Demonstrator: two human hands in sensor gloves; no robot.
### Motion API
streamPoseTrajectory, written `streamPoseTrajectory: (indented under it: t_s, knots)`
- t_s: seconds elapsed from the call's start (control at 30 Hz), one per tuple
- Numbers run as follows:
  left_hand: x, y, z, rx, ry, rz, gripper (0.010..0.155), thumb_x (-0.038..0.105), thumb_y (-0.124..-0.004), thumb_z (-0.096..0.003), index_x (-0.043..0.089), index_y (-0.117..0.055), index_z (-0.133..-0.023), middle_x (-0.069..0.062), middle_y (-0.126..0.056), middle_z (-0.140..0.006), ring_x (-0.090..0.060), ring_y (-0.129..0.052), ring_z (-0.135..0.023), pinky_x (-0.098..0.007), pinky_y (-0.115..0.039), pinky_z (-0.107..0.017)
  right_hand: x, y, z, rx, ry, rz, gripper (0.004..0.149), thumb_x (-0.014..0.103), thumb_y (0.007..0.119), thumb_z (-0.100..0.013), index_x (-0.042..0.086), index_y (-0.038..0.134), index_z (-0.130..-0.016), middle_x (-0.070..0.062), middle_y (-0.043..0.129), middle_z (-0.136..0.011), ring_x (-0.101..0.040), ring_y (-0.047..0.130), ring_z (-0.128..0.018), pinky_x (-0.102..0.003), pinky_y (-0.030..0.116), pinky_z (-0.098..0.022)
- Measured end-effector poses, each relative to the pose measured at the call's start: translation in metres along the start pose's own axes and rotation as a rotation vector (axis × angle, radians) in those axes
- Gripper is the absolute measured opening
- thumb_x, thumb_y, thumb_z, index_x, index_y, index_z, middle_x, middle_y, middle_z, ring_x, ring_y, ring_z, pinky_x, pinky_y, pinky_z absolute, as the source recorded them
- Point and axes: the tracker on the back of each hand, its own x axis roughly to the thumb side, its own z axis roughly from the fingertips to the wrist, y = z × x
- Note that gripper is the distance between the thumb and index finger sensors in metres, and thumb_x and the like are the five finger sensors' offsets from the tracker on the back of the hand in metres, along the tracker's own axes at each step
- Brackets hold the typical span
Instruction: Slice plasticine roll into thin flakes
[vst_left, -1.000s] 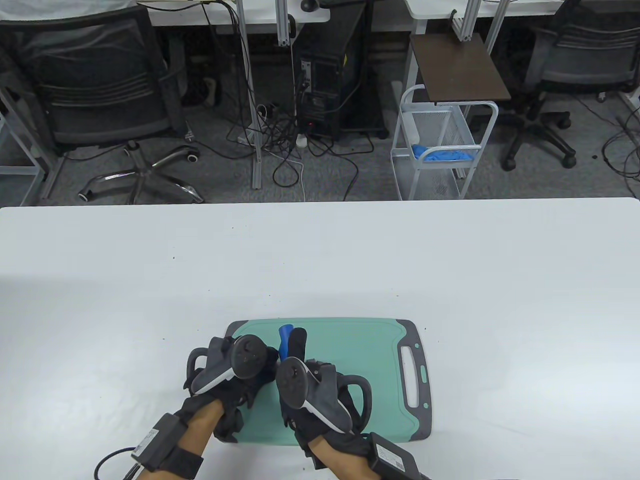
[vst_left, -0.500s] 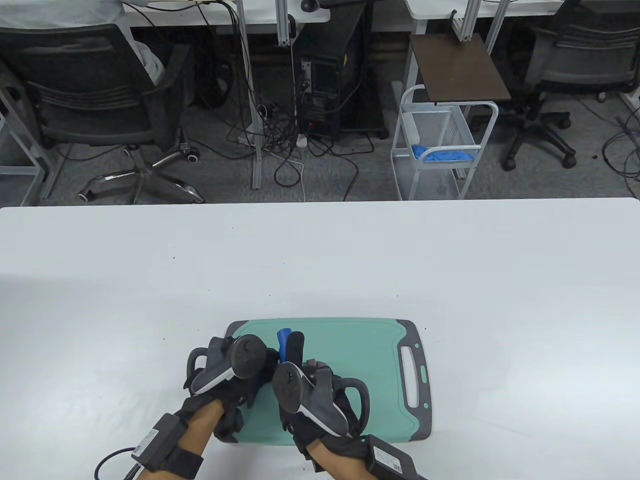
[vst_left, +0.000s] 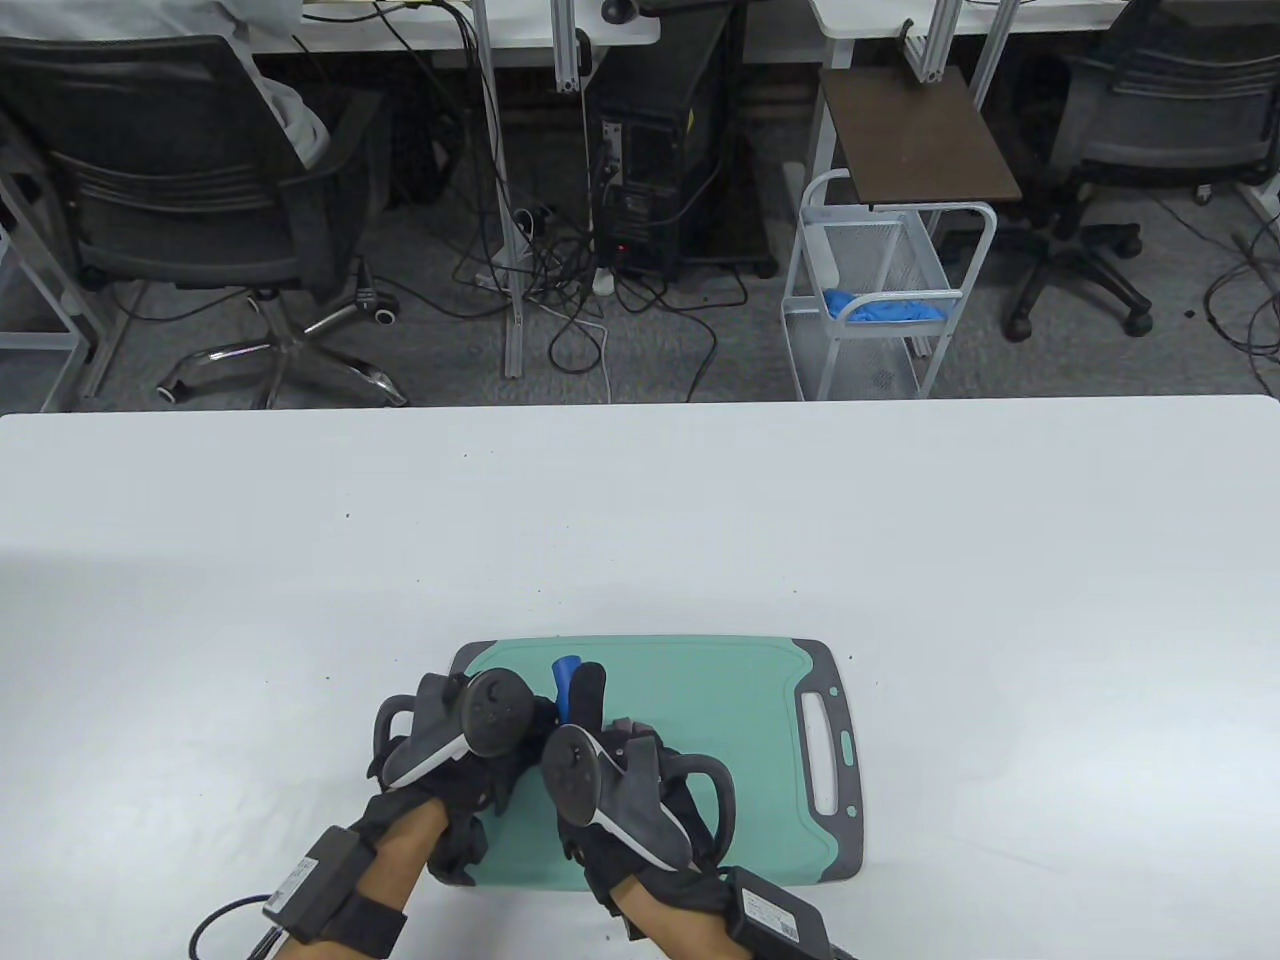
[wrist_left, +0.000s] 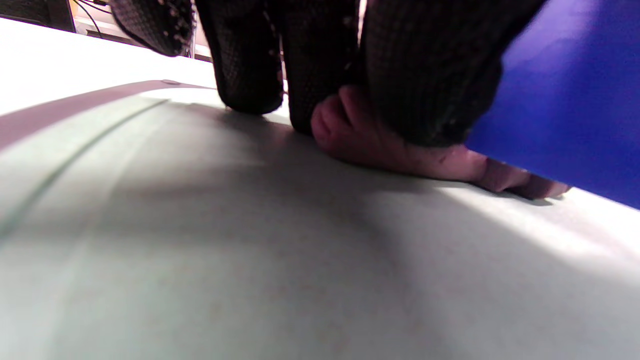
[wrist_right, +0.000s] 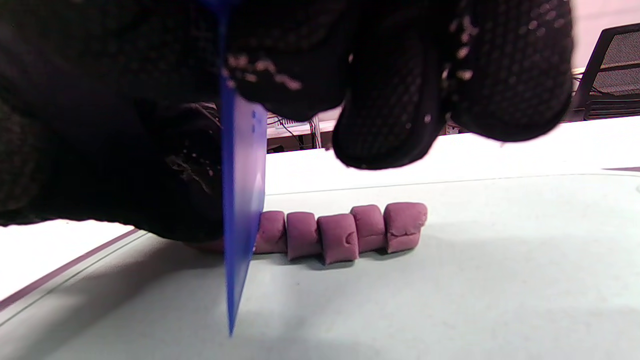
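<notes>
A purple plasticine roll (wrist_left: 380, 145) lies on the green cutting board (vst_left: 720, 720). My left hand (vst_left: 505, 735) holds the uncut end of the roll down with its fingertips (wrist_left: 425, 90). My right hand (vst_left: 590, 700) grips a blue plastic knife (wrist_right: 242, 200) with its blade edge down, standing against the roll right beside the left fingers. To the right of the blade, several cut purple pieces (wrist_right: 340, 232) lie in a row on the board (wrist_right: 450, 300). In the table view only the knife's tip (vst_left: 567, 672) and a bit of plasticine (vst_left: 625, 727) show past the trackers.
The board's grey handle end (vst_left: 830, 750) points right. The white table (vst_left: 700, 520) extends around the board. Office chairs, a wire cart and cables stand on the floor beyond the table's far edge.
My right hand and the knife have shifted slightly left and toward me, closer to the left hand. The left hand has stayed put. A chair in the far left background moved.
</notes>
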Motion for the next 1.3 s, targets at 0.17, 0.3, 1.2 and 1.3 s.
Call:
streamPoseTrajectory:
  t_s: [0.17,0.3,1.2,1.3]
  knots:
    - [0.000,0.000,0.000,-0.001,0.000,0.000,0.049,0.046,-0.093,-0.0310,0.036,-0.092,-0.079,0.010,-0.096,-0.088,-0.031,-0.087,-0.097,-0.058,-0.065,-0.074,0.000,0.000,0.000,-0.001,-0.003,0.006,0.084,0.041,0.081,-0.048,0.014,0.028,-0.107,-0.002,0.092,-0.041,-0.032,0.098,-0.046,-0.055,0.083,-0.037]
    - [0.000,0.000,0.000,-0.002,0.000,0.000,0.049,0.046,-0.093,-0.0310,0.036,-0.092,-0.079,0.010,-0.096,-0.088,-0.031,-0.087,-0.097,-0.058,-0.065,-0.074,0.001,0.000,-0.001,-0.002,-0.004,0.007,0.084,0.041,0.081,-0.048,0.014,0.028,-0.107,-0.002,0.092,-0.041,-0.032,0.098,-0.046,-0.055,0.083,-0.037]
    - [0.000,0.002,0.002,-0.068,-0.003,-0.057,0.052,0.044,-0.089,-0.0336,0.040,-0.087,-0.086,0.009,-0.090,-0.096,-0.032,-0.082,-0.101,-0.059,-0.063,-0.075,0.005,0.014,-0.020,-0.003,0.017,0.008,0.085,0.041,0.081,-0.048,0.015,0.026,-0.107,-0.003,0.091,-0.043,-0.032,0.097,-0.047,-0.055,0.082,-0.038]
    - [-0.002,0.002,0.003,-0.062,-0.004,-0.055,0.052,0.042,-0.089,-0.0340,0.042,-0.087,-0.086,0.009,-0.091,-0.094,-0.032,-0.084,-0.099,-0.059,-0.064,-0.074,0.004,0.014,-0.018,0.013,0.017,0.012,0.085,0.041,0.081,-0.048,0.015,0.026,-0.107,-0.002,0.091,-0.043,-0.032,0.098,-0.047,-0.055,0.083,-0.038]
